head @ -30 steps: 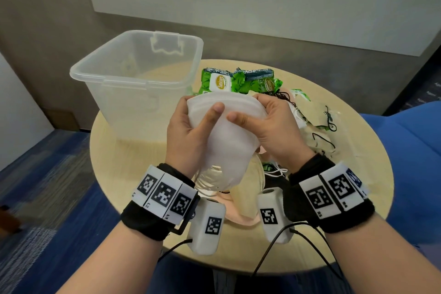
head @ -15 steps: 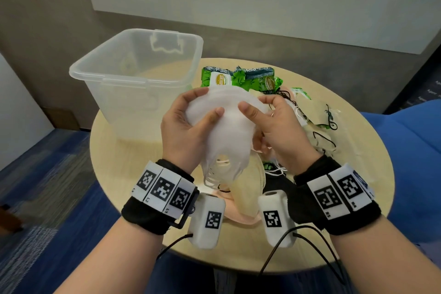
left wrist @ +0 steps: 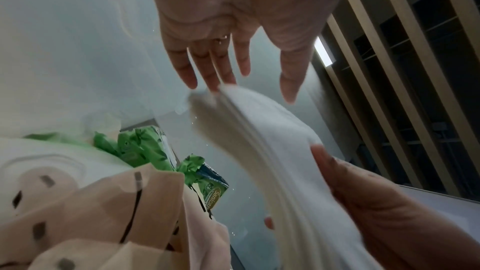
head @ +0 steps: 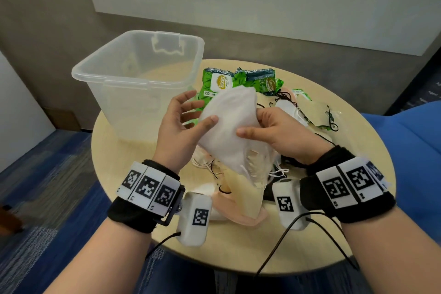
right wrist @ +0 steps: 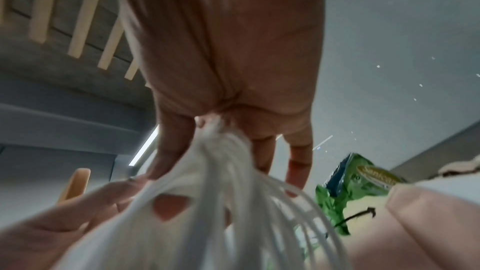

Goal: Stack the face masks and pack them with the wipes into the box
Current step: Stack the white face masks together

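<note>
Head view: the stack of white face masks (head: 229,126) is held in the air above the round counter (head: 124,174), in front of the clear plastic box (head: 133,83). The box stands at the far left of the counter and looks empty. Green wipes packs (head: 241,81) lie behind the stack, just beside the box. More loose masks (head: 241,188), cream and pink, lie heaped on the counter under the hands; others sit to the right with black ear loops.

Right hand (head: 279,136): grip clamped on the right edge of the stack, thumb on top, fingers underneath. The right wrist view shows the white ear loops (right wrist: 259,202) bunched and fanning out from that pinch.

Left hand (head: 181,126): fingers straight and spread, thumb tip resting on the top face, fingertips (left wrist: 213,83) at the far edge of the stack. It steadies the stack and is not closed round it.

Handling, judged: the masks are light, soft and layered. They will bend and the layers can slide apart. The loops dangle and could snag on the heap below or on the box rim. Best held flat across the middle, thumb above and fingers below, with both hands squaring the edges. Pinching one end lets the other end droop and fan.

Stage, judged: still stacking; nothing packed yet.
</note>
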A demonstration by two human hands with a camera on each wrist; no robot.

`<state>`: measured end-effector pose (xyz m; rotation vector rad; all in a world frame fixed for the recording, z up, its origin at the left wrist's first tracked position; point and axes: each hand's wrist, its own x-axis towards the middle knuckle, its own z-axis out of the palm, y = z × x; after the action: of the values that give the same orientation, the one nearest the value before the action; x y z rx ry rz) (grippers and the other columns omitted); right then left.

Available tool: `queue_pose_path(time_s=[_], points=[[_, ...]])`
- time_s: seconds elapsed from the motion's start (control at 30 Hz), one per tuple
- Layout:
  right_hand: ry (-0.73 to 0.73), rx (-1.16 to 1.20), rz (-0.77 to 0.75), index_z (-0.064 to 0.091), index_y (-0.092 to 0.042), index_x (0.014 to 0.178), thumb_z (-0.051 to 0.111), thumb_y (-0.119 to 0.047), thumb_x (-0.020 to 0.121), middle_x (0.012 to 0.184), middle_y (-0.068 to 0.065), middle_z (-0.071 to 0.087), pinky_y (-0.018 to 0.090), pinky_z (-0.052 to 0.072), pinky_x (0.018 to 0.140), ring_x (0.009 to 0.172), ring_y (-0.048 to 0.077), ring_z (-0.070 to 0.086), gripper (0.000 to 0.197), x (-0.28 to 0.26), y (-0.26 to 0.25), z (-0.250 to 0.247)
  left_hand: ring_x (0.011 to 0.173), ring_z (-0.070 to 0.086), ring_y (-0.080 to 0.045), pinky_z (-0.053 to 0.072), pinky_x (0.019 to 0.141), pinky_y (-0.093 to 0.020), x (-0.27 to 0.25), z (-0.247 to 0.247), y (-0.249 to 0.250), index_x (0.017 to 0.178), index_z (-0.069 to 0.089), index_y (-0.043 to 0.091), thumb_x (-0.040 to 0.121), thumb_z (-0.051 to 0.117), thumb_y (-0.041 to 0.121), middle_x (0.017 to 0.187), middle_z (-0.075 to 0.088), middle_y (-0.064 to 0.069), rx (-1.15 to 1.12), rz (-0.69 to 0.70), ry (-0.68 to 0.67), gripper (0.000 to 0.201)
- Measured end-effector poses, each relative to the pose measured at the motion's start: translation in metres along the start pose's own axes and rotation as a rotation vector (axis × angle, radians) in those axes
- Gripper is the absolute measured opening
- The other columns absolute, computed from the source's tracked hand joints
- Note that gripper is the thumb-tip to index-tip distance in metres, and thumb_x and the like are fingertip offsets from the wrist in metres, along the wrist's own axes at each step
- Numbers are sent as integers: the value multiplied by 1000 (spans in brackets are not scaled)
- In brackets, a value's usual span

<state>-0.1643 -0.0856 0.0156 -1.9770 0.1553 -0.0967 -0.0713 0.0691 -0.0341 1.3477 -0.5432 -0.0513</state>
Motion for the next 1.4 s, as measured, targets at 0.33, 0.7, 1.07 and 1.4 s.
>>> queue_pose_path(time_s=[0.33, 0.7, 1.07, 1.4], points=[[-98, -379, -83, 66, -10, 90, 69, -48, 73, 91, 14, 70, 56, 44, 90, 89, 30, 64, 42, 0, -8, -2, 96, 65, -16, 55, 74, -26, -7, 7, -2, 108, 64, 15, 58, 73, 46, 107, 69, -7, 45, -146, -215, 60], [-90, -500, -165, 64, -8, 87, 63, -27, 87, 84, 11, 66, 48, 48, 82, 84, 27, 61, 20, 1, -3, -12, 78, 68, -15, 55, 65, -26, -9, 8, 0, 101, 65, 6, 63, 76, 18, 90, 72, -6, -72, -188, -220, 41], [136, -686, -188, 25, -21, 60, 47, -32, 96, 57, -6, 31, 33, 23, 64, 64, 20, 33, 43, 7, 7, 10, 86, 61, -7, 52, 72, -21, -14, 21, -2, 99, 52, 22, 83, 62, 25, 99, 63, 1, -10, -112, -170, 19], [494, -185, -309, 58, -27, 63, 77, -17, 74, 62, -12, 58, 33, 48, 66, 63, 13, 54, 24, 8, 11, 14, 89, 64, -18, 54, 70, -23, -13, 19, -5, 112, 50, 31, 78, 71, 14, 112, 64, -11, -69, -62, -132, 43]])
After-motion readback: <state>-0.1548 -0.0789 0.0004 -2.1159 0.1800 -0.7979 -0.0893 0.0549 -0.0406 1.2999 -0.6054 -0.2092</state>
